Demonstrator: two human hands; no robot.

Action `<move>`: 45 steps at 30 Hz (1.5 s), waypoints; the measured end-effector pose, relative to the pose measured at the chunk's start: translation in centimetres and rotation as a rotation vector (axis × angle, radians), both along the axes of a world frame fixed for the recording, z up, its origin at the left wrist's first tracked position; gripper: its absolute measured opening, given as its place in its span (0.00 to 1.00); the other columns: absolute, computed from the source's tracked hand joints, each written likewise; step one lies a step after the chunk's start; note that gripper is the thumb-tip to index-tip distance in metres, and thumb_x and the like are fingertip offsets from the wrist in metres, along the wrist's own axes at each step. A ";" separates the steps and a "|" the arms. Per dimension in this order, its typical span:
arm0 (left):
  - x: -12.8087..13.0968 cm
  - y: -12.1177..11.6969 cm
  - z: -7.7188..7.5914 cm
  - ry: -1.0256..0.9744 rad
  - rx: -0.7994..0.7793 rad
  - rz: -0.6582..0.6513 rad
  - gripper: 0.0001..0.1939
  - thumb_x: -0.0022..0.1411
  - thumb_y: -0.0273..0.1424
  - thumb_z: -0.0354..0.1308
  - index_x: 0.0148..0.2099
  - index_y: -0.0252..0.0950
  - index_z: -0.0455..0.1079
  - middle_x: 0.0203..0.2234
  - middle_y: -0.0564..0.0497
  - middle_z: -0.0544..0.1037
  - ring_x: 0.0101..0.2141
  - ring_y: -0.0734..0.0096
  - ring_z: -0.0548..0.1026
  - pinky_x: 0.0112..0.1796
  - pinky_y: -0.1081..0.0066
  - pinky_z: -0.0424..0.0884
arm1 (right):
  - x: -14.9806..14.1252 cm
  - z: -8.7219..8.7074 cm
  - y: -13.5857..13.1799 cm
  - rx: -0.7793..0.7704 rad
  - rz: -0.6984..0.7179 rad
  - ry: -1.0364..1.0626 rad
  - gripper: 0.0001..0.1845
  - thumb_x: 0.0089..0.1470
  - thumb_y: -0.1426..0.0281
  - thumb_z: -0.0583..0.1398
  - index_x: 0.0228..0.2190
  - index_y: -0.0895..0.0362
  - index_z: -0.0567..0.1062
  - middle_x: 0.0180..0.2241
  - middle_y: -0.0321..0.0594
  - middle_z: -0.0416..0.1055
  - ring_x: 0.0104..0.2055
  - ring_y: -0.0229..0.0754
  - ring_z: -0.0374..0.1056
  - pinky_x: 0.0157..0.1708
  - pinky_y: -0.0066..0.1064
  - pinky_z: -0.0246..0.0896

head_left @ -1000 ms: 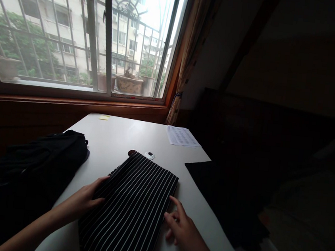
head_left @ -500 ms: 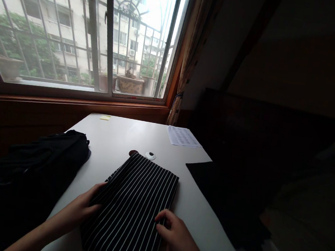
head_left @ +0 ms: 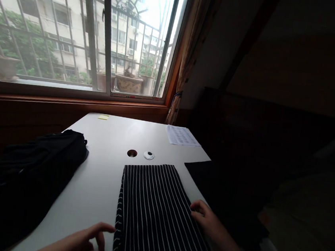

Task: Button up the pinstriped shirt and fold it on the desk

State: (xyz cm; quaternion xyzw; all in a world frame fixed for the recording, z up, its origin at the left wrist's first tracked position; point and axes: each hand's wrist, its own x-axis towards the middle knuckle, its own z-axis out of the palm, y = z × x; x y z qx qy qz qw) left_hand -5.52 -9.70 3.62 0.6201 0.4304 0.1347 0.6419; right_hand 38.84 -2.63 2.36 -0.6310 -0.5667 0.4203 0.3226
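Observation:
A folded black cloth with white stripes (head_left: 152, 215) lies flat on the white table, its near end cut off by the bottom of the view. At its left edge is my left hand (head_left: 83, 244), index finger stretched to the fold and the fingers apart, gripping nothing. My right hand (head_left: 205, 219) has its thumb and index finger closed on the cloth's right edge. What its other fingers do is hidden.
Beyond the cloth, the white table (head_left: 109, 139) has a round hole (head_left: 132, 153) and a white round cover (head_left: 149, 155). Dark clothing (head_left: 34, 167) is heaped on the left. Black fabric (head_left: 222, 199) covers the right edge. Printed papers (head_left: 182, 136) and a yellow note (head_left: 103, 116) lie farther back.
The striped cloth has turned, its far end now squarer to the table and the hole uncovered. My left hand has come nearer and off its grip; my right hand has moved right with the edge.

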 end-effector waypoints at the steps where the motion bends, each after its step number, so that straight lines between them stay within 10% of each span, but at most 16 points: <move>1: -0.1 0.5 0.2 0.018 0.044 0.050 0.30 0.65 0.52 0.55 0.65 0.51 0.59 0.45 0.51 0.74 0.38 0.65 0.76 0.42 0.66 0.74 | 0.3 0.0 0.2 -0.027 -0.039 0.055 0.17 0.46 0.58 0.60 0.37 0.53 0.70 0.38 0.40 0.70 0.42 0.49 0.70 0.40 0.36 0.64; 7: 0.6 4.0 0.0 -0.017 0.118 0.254 0.37 0.62 0.52 0.58 0.67 0.47 0.51 0.59 0.42 0.66 0.51 0.56 0.74 0.53 0.56 0.68 | -0.5 0.4 0.9 -0.181 -0.120 0.312 0.36 0.48 0.52 0.64 0.55 0.46 0.59 0.45 0.40 0.70 0.44 0.49 0.72 0.35 0.35 0.66; 11: 1.9 5.8 -1.1 -0.182 0.055 0.301 0.40 0.61 0.49 0.61 0.68 0.44 0.48 0.56 0.40 0.68 0.49 0.56 0.75 0.53 0.54 0.68 | -1.4 0.9 1.4 -0.226 -0.021 0.378 0.42 0.51 0.52 0.64 0.60 0.50 0.53 0.39 0.41 0.74 0.39 0.49 0.74 0.39 0.38 0.68; 18: 3.6 6.8 0.6 -0.170 -0.021 0.245 0.41 0.63 0.44 0.60 0.70 0.45 0.43 0.48 0.45 0.70 0.41 0.63 0.77 0.46 0.58 0.73 | -1.6 1.3 1.5 -0.238 0.081 0.294 0.43 0.53 0.55 0.65 0.63 0.50 0.53 0.59 0.50 0.65 0.56 0.52 0.69 0.55 0.41 0.64; 26: 3.5 4.5 -1.8 0.338 0.704 0.055 0.39 0.58 0.25 0.63 0.67 0.57 0.55 0.52 0.48 0.67 0.42 0.62 0.72 0.46 0.59 0.74 | -0.9 2.5 -0.4 -0.229 0.150 0.223 0.46 0.53 0.58 0.64 0.65 0.50 0.49 0.53 0.47 0.72 0.51 0.51 0.73 0.52 0.40 0.66; 33: 4.7 1.3 2.9 0.404 1.110 -0.411 0.41 0.49 0.26 0.73 0.61 0.60 0.65 0.58 0.50 0.67 0.54 0.49 0.65 0.49 0.57 0.75 | -0.2 2.4 -1.9 -0.215 0.181 0.107 0.44 0.56 0.61 0.60 0.66 0.52 0.45 0.40 0.41 0.77 0.42 0.50 0.76 0.44 0.39 0.68; 39: 5.1 2.0 2.1 0.298 1.268 -0.355 0.17 0.63 0.25 0.61 0.52 0.50 0.73 0.50 0.48 0.74 0.47 0.56 0.69 0.45 0.61 0.75 | -1.6 1.9 -0.8 -0.115 0.117 -0.021 0.40 0.53 0.64 0.62 0.64 0.50 0.55 0.56 0.46 0.71 0.57 0.52 0.69 0.57 0.40 0.59; 45: 3.5 3.6 -0.6 0.347 1.298 -0.287 0.17 0.66 0.22 0.57 0.53 0.47 0.71 0.48 0.49 0.75 0.47 0.58 0.70 0.47 0.59 0.71 | -3.5 1.2 1.8 -0.041 0.108 -0.082 0.37 0.53 0.65 0.62 0.62 0.52 0.60 0.60 0.47 0.66 0.60 0.51 0.65 0.60 0.42 0.56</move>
